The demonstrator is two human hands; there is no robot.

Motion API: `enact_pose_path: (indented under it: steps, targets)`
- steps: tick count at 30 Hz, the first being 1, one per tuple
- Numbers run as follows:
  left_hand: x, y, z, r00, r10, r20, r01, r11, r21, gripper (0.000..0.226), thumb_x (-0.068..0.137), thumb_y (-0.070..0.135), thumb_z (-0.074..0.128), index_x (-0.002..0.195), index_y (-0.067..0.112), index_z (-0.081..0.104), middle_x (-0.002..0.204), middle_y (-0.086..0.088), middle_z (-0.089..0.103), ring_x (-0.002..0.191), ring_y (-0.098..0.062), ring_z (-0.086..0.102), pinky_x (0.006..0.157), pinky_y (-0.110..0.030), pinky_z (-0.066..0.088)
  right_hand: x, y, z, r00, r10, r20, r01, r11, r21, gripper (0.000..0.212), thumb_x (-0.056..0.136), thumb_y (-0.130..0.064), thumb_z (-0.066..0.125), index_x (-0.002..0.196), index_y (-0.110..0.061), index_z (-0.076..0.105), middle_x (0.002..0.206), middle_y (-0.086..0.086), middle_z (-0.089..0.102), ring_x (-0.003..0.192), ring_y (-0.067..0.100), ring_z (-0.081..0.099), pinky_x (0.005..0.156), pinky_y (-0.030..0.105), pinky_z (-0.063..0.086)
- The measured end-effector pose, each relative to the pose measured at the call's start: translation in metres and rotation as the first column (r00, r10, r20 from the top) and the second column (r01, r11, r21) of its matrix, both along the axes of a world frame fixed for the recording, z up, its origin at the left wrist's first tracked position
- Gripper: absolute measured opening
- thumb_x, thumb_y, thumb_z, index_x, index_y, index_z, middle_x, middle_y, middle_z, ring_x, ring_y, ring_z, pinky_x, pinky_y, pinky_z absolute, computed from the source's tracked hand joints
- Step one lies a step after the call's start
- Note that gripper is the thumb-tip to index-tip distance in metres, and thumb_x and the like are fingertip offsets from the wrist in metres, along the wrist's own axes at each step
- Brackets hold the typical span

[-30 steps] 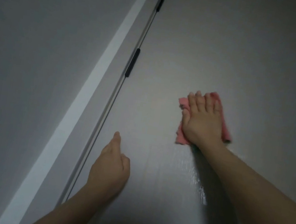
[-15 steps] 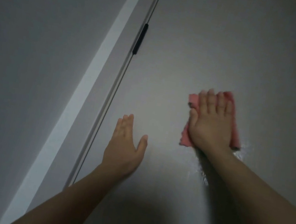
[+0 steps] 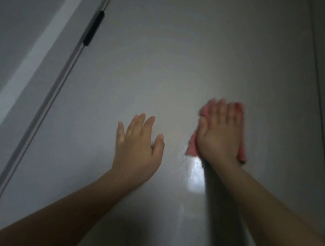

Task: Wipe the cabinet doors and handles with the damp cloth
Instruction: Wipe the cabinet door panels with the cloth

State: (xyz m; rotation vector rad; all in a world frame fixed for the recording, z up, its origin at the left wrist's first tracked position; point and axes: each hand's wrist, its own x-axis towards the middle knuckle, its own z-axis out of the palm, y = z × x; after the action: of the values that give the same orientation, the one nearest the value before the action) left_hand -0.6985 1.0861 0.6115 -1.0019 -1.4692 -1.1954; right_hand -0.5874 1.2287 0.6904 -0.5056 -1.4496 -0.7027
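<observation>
The right hand [image 3: 220, 134] lay flat, fingers together and extended, pressing a pink damp cloth [image 3: 191, 148] against the grey cabinet door [image 3: 189, 53]. It was not a closed grip: the cloth was pinned between palm and panel, its edges showing above the fingertips, left of the thumb and at the right of the wrist. A flat palm spread pressure over the whole cloth, which probably suited wiping a broad smooth face. Just below the cloth a wet sheen [image 3: 196, 176] caught the light, suggesting that strip had been covered.

The left hand [image 3: 137, 148] was open and empty, fingers spread, held beside the right one on the same door. Whether it touched the panel could not be told; it looked placed to steady the door or the body against the push.

The slim black handle [image 3: 93, 28] sat on the door's left edge, near the vertical rail [image 3: 57, 86], well apart from both hands and seemingly not yet reached.
</observation>
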Motion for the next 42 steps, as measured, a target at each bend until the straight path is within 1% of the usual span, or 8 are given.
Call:
enact_pose_path:
  steps: [5, 9, 12, 19, 25, 32, 38, 42]
  targets:
    - [0.034, 0.037, 0.009, 0.995, -0.088, -0.054, 0.088, 0.996, -0.003, 0.073, 0.085, 0.049, 0.011, 0.147, 0.015, 0.03, 0.155, -0.004, 0.027, 0.145, -0.014, 0.013, 0.115, -0.031, -0.011, 0.074, 0.036, -0.083, 0.83, -0.127, 0.543, -0.042, 0.957, 0.286, 0.053, 0.099, -0.035, 0.029, 0.147, -0.013, 0.03, 0.153, 0.009, 0.031, 0.143, 0.027, 0.024, 0.118, 0.045, 0.015]
    - [0.063, 0.067, 0.007, 0.984, -0.09, -0.157, 0.08, 0.994, -0.07, 0.076, 0.083, 0.05, 0.006, 0.148, 0.016, 0.028, 0.156, -0.005, 0.022, 0.146, -0.017, 0.01, 0.116, -0.032, -0.011, 0.153, 0.102, -0.005, 0.984, -0.121, 0.132, 0.123, 0.992, -0.005, 0.062, 0.096, -0.035, 0.012, 0.145, -0.005, 0.036, 0.147, 0.018, 0.04, 0.137, 0.033, 0.035, 0.118, 0.047, 0.013]
    - [0.082, 0.078, 0.012, 0.977, -0.042, -0.207, 0.024, 0.996, -0.09, 0.074, 0.084, 0.05, 0.006, 0.148, 0.02, 0.029, 0.157, -0.005, 0.021, 0.146, -0.019, 0.01, 0.116, -0.037, -0.008, 0.151, 0.102, 0.017, 0.963, -0.122, -0.242, 0.048, 0.955, -0.291, 0.07, 0.092, -0.037, 0.006, 0.145, -0.001, 0.033, 0.149, 0.02, 0.035, 0.137, 0.035, 0.03, 0.119, 0.045, 0.006]
    - [0.1, 0.104, 0.02, 0.967, 0.125, -0.222, -0.14, 0.989, -0.053, 0.059, 0.089, 0.041, 0.024, 0.131, 0.015, 0.056, 0.138, -0.021, 0.049, 0.129, -0.04, 0.043, 0.107, -0.057, 0.028, 0.141, 0.085, -0.071, 0.911, -0.059, 0.408, 0.024, 0.996, 0.09, 0.057, 0.1, -0.04, 0.015, 0.151, -0.017, 0.021, 0.157, 0.005, 0.021, 0.147, 0.023, 0.013, 0.119, 0.043, 0.008]
    - [0.102, 0.106, 0.022, 0.965, 0.112, -0.236, -0.115, 0.993, 0.0, 0.055, 0.087, 0.031, 0.027, 0.123, 0.007, 0.061, 0.127, -0.023, 0.057, 0.119, -0.042, 0.051, 0.1, -0.06, 0.037, 0.123, 0.088, 0.066, 0.986, -0.036, -0.162, -0.013, 0.957, -0.291, 0.056, 0.102, -0.038, 0.015, 0.153, -0.016, 0.005, 0.161, 0.008, 0.003, 0.147, 0.027, -0.001, 0.119, 0.041, -0.006]
    - [0.1, 0.103, 0.027, 0.96, 0.12, -0.253, -0.124, 0.992, -0.001, 0.058, 0.087, 0.041, 0.031, 0.119, 0.004, 0.062, 0.122, -0.024, 0.059, 0.113, -0.043, 0.053, 0.093, -0.057, 0.045, 0.115, 0.078, -0.007, 0.904, -0.087, 0.418, -0.003, 0.978, 0.209, 0.055, 0.099, -0.038, 0.021, 0.15, -0.016, 0.026, 0.155, 0.006, 0.026, 0.145, 0.022, 0.018, 0.119, 0.037, 0.006]
    - [0.101, 0.118, 0.018, 0.93, 0.261, -0.258, -0.278, 0.96, -0.029, 0.079, 0.083, 0.057, 0.03, 0.132, -0.002, 0.048, 0.133, -0.03, 0.046, 0.125, -0.047, 0.038, 0.102, -0.065, 0.024, 0.14, 0.098, 0.055, 0.974, -0.104, -0.203, 0.036, 0.948, -0.315, 0.055, 0.102, -0.035, 0.016, 0.152, -0.013, 0.01, 0.16, 0.007, 0.01, 0.147, 0.023, 0.005, 0.117, 0.034, -0.01]
    - [0.105, 0.125, 0.018, 0.933, 0.276, -0.229, -0.291, 0.956, -0.035, 0.084, 0.083, 0.061, 0.027, 0.135, -0.003, 0.045, 0.137, -0.031, 0.042, 0.129, -0.048, 0.034, 0.104, -0.068, 0.018, 0.144, 0.091, -0.011, 0.997, -0.057, 0.05, 0.065, 0.981, -0.181, 0.059, 0.099, -0.041, 0.004, 0.152, -0.016, 0.001, 0.16, 0.003, -0.001, 0.147, 0.02, -0.006, 0.119, 0.038, -0.007]
